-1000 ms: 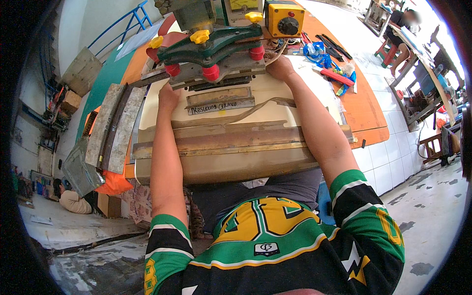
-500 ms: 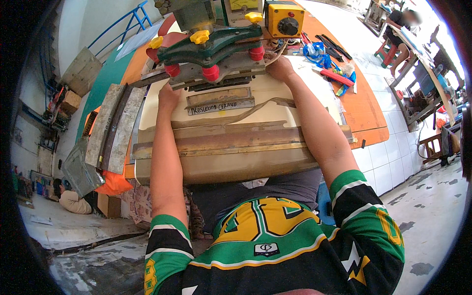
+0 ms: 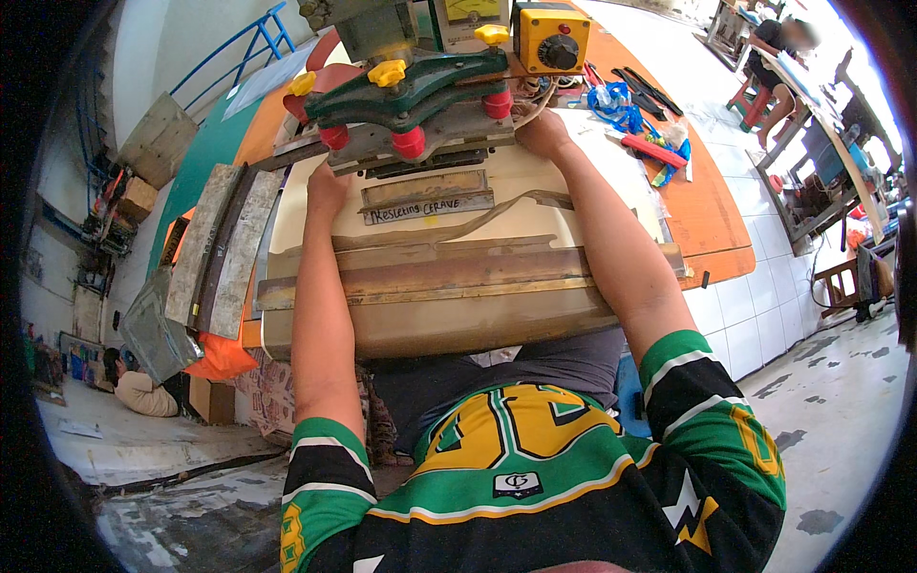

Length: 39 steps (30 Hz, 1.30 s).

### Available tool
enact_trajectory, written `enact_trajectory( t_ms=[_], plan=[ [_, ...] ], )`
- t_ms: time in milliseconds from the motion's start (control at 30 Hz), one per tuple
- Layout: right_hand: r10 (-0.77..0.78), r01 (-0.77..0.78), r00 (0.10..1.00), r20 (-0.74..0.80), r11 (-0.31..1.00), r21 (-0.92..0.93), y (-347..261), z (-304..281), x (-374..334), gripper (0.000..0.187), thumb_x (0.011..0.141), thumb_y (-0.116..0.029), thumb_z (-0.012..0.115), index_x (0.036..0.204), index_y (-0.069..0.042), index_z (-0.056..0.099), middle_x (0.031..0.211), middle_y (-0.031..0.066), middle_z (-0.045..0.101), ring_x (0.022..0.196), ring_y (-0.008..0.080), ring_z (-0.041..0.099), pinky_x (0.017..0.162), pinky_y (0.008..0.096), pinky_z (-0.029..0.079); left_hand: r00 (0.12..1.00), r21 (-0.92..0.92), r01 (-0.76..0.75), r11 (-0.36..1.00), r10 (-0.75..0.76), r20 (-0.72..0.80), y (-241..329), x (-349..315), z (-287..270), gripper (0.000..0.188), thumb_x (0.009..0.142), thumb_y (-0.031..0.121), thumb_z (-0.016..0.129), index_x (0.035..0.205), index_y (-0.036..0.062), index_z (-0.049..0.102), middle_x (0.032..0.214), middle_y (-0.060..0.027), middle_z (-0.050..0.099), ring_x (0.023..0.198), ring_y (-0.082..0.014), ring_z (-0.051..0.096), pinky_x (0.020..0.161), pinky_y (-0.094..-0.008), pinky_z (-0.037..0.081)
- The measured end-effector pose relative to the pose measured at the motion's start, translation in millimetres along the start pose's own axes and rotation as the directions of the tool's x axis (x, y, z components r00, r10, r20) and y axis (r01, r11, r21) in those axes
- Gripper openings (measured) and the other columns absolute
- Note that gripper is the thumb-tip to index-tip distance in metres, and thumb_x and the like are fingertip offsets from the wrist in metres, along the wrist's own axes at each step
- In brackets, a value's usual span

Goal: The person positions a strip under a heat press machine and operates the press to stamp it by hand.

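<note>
Flanking orange table [image 3: 712, 229]: white-tiled floor [image 3: 757, 298] | left hand [image 3: 327, 191], right hand [image 3: 543, 134]: fingers' state hidden, can't tell

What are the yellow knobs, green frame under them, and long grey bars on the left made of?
The yellow knobs look like smooth plastic: even colour, rounded lobes. The green frame is probably painted metal: thick, with glossy highlights. The grey bars seem bare metal: dull, scuffed surfaces.

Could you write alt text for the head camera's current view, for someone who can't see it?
A person's bare left hand and right hand reach to either side of a green machine frame, over a cream surface; a yellow control box sits beyond the right hand.
</note>
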State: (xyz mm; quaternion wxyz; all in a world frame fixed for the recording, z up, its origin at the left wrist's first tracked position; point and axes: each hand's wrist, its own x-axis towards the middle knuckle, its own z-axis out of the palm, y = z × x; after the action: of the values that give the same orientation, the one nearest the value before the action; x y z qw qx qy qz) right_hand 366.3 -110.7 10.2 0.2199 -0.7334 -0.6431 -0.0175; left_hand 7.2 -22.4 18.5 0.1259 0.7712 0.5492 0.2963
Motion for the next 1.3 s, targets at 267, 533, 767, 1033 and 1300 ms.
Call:
enact_trajectory(
  t_ms=[267, 533, 767, 1033, 1300],
  plan=[
    [-0.009, 0.013, 0.999, -0.047, 0.996, 0.086, -0.1, 3.3, 0.0, 0.028, 0.076, -0.016, 0.048, 0.101, -0.010, 0.056, 0.091, 0.0189, 0.061, 0.083, 0.0356, 0.058, 0.072, 0.0431, 0.047, 0.995, -0.058, -0.101, 0.993, 0.101, 0.005, -15.8, 9.7, 7.7, 0.028, 0.077, 0.018, 0.060, 0.102, 0.0061, 0.057, 0.095, -0.0174, 0.062, 0.092, -0.0342, 0.057, 0.076, -0.0379, 0.046],
    [-0.003, 0.003, 1.000, -0.016, 1.000, 0.007, 5.2, 5.7, 2.2, 0.028, 0.081, -0.028, 0.045, 0.101, -0.015, 0.058, 0.099, 0.0125, 0.062, 0.090, 0.0310, 0.059, 0.076, 0.0410, 0.047, 0.992, -0.039, -0.118, 0.992, 0.117, -0.040, 0.4, 3.2, 1.8, 0.028, 0.074, 0.014, 0.061, 0.101, 0.0058, 0.057, 0.094, -0.0167, 0.062, 0.091, -0.0336, 0.057, 0.076, -0.0373, 0.046],
    [0.012, -0.012, 1.000, 0.004, 0.998, 0.063, -0.4, 1.0, 0.7, 0.028, 0.082, -0.028, 0.044, 0.102, -0.015, 0.057, 0.099, 0.0126, 0.062, 0.090, 0.0311, 0.059, 0.076, 0.0411, 0.047, 0.991, -0.048, -0.132, 0.990, 0.131, -0.022, -13.5, 7.5, 5.7, 0.029, 0.074, 0.011, 0.060, 0.103, 0.0060, 0.058, 0.096, -0.0170, 0.062, 0.093, -0.0321, 0.058, 0.078, -0.0358, 0.045],
    [0.005, -0.002, 0.999, -0.047, 0.997, 0.079, 8.1, 11.0, 4.7, 0.028, 0.081, -0.028, 0.045, 0.102, -0.015, 0.058, 0.098, 0.0130, 0.062, 0.090, 0.0317, 0.059, 0.075, 0.0410, 0.047, 0.991, -0.040, -0.131, 0.991, 0.130, -0.037, -5.3, 4.5, 3.8, 0.025, 0.075, 0.013, 0.061, 0.099, 0.0063, 0.060, 0.094, -0.0164, 0.063, 0.092, -0.0321, 0.058, 0.076, -0.0360, 0.046],
    [-0.037, 0.041, 0.998, -0.046, 0.995, 0.095, 8.4, 10.9, 4.1, 0.033, 0.077, -0.015, 0.047, 0.109, -0.015, 0.053, 0.094, 0.0182, 0.061, 0.084, 0.0368, 0.058, 0.073, 0.0445, 0.046, 0.994, -0.021, -0.099, 0.995, 0.097, -0.051, 3.3, -1.4, -1.2, 0.024, 0.076, 0.016, 0.062, 0.097, 0.0053, 0.060, 0.092, -0.0174, 0.062, 0.091, -0.0330, 0.058, 0.074, -0.0366, 0.047]
  ],
)
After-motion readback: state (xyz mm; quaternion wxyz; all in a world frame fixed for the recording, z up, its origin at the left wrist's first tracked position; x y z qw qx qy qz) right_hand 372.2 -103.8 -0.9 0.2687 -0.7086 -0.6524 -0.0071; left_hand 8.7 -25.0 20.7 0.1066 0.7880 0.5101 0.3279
